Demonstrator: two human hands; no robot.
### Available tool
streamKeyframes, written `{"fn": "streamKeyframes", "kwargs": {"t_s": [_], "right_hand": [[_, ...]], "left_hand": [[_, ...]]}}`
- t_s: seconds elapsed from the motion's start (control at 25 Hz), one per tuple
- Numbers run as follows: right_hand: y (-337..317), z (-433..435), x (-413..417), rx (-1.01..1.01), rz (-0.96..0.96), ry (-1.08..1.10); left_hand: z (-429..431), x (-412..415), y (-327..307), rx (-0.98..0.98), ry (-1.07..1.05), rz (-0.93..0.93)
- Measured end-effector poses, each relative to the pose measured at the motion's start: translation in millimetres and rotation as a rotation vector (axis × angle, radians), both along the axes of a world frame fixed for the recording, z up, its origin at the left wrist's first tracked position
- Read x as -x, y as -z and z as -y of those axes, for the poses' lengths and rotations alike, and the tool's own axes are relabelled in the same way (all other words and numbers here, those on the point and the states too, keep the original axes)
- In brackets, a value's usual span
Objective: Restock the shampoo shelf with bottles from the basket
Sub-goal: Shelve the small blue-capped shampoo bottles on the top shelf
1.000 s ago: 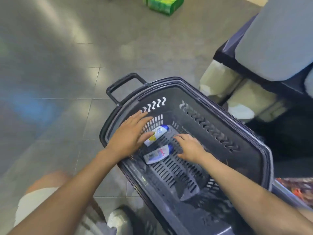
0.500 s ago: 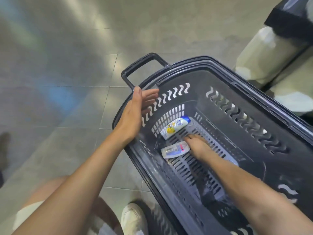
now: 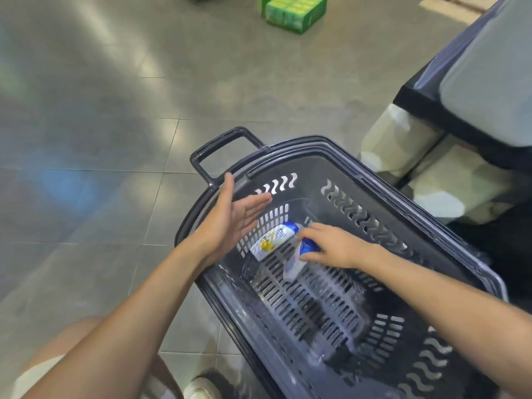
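A dark grey shopping basket [image 3: 339, 145] stands on the floor in front of me. Two small white shampoo bottles with blue caps lie on its slatted bottom. The one with a yellow label [image 3: 273, 239] lies flat at the far left corner. My right hand [image 3: 331, 246] pinches the other shampoo bottle [image 3: 293, 264] at its blue cap end and tilts it up off the bottom. My left hand [image 3: 233, 214] hovers above the basket's left rim, palm turned inward, fingers straight, holding nothing.
A grey-and-black shelf unit [image 3: 486, 82] with pale packs [image 3: 403, 139] under it stands at the right. A green carton [image 3: 293, 11] sits on the tiled floor far ahead. My knee and white shoe [image 3: 201, 387] are at the lower left.
My right hand has taken hold of the nearer bottle and lifted its cap end. My left hand rose from the bottles to above the rim, palm open.
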State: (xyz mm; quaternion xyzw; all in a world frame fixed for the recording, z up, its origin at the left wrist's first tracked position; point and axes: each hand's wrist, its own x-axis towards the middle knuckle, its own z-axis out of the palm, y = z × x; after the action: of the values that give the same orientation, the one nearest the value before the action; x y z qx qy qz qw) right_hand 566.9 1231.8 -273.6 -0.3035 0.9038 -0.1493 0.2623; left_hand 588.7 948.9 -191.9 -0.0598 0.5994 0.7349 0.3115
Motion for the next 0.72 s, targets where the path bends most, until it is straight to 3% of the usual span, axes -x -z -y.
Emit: {"fn": "streamKeyframes", "kwargs": {"t_s": [0.28,0.56,0.72], "right_hand": [[-126.7,3.4,34.3,-0.096,-0.331,0.105],[-167.0,23.8,56.4,-0.032,-0.197,0.266],[-165.3,38.0,61.8,0.0,-0.156,0.274]], "left_hand": [[-21.7,5.9,3.2,-0.005,0.135,0.017],[-37.3,6.3,-3.0,-0.166,0.276,0.015],[-38.3,3.6,-7.9,-0.162,0.227,0.014]]}}
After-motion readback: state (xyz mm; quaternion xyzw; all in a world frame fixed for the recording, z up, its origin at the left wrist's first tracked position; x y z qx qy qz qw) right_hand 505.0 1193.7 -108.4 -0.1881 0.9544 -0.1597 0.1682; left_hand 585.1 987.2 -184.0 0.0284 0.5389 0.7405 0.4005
